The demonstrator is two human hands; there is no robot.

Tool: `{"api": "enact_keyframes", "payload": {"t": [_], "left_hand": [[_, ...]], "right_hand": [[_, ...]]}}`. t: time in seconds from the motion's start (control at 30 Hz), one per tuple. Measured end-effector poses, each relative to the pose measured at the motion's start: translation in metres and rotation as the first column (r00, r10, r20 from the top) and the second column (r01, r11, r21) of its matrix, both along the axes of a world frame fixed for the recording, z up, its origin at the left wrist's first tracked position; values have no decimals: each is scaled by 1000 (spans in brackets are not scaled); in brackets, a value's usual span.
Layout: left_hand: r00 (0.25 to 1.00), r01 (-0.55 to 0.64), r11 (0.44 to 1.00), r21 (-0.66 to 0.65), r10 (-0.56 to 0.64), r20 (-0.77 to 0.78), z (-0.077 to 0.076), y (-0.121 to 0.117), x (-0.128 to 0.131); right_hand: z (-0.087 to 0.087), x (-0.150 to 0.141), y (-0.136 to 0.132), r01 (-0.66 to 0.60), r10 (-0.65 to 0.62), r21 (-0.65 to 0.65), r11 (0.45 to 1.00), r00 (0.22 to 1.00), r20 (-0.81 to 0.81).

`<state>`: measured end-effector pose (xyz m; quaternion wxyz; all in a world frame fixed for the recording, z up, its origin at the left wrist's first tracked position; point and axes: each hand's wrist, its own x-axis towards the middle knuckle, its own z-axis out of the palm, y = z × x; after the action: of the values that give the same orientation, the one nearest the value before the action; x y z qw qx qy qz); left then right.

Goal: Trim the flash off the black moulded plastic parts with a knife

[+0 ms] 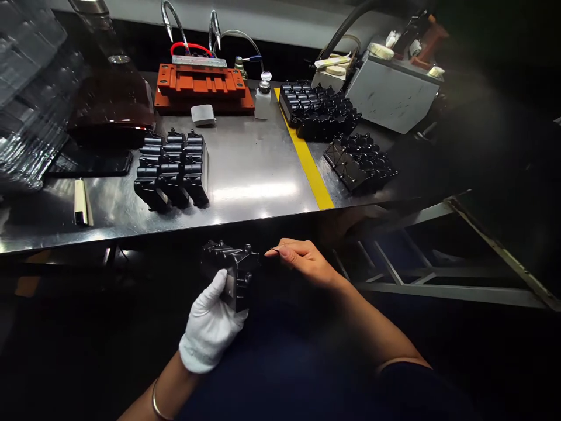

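My left hand (pixel 210 327), in a white glove, grips a black moulded part (pixel 239 266) below the front edge of the bench. The thumb presses on a flat grey face of the part, and ribs and small round lugs run along its top. To the right, my bare right hand (pixel 302 260) is closed in a pinch, a short gap away from the part. A thin dark tip (pixel 275 250) shows at its fingertips; the rest of that thing is hidden and too small to name.
Similar black parts (pixel 173 169) stand in a group on the metal bench (pixel 249 152). More black parts (pixel 359 161) lie beyond a yellow strip (pixel 309 164). Behind are an orange fixture (pixel 201 88), a white pump bottle (pixel 263 99) and a grey box (pixel 390 90). Plastic-wrapped trays (pixel 30 76) rise at left.
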<state>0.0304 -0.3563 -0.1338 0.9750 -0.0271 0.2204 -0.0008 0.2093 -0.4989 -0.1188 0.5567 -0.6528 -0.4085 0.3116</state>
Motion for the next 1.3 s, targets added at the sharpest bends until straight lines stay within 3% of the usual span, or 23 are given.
{"api": "enact_keyframes", "payload": {"t": [0.17, 0.37, 0.5, 0.67, 0.87, 1.03, 1.1, 1.2, 1.3], "left_hand": [[978, -53, 998, -30, 58, 201, -5, -6, 4], [982, -78, 997, -14, 80, 172, -2, -10, 7], [982, -78, 996, -35, 83, 168, -2, -11, 7], [972, -81, 996, -21, 84, 222, -1, -11, 8], [991, -48, 992, -116, 62, 119, -6, -13, 10], [999, -29, 988, -154, 33, 22, -2, -10, 10], [1000, -25, 987, -158, 26, 9, 3, -9, 10], [1000, -18, 988, -156, 18, -3, 8, -8, 10], [998, -20, 989, -145, 11, -60, 11, -7, 10]], "right_hand": [[-8, -35, 11, 165, -163, 51, 985, 986, -45], [-7, -54, 15, 280, -278, -18, 960, 944, -178], [-9, -58, 15, 325, -319, 20, 946, 937, -142], [-8, -57, 13, 304, -304, -22, 952, 946, -111], [-26, -72, 22, 520, -531, 136, 843, 845, 60], [-33, -71, 21, 606, -613, 145, 782, 790, 1], [-29, -61, 15, 567, -578, 158, 809, 815, 38], [-21, -45, 4, 327, -378, 228, 917, 895, 237], [-14, -35, -3, 162, -256, 246, 956, 871, 420]]}}
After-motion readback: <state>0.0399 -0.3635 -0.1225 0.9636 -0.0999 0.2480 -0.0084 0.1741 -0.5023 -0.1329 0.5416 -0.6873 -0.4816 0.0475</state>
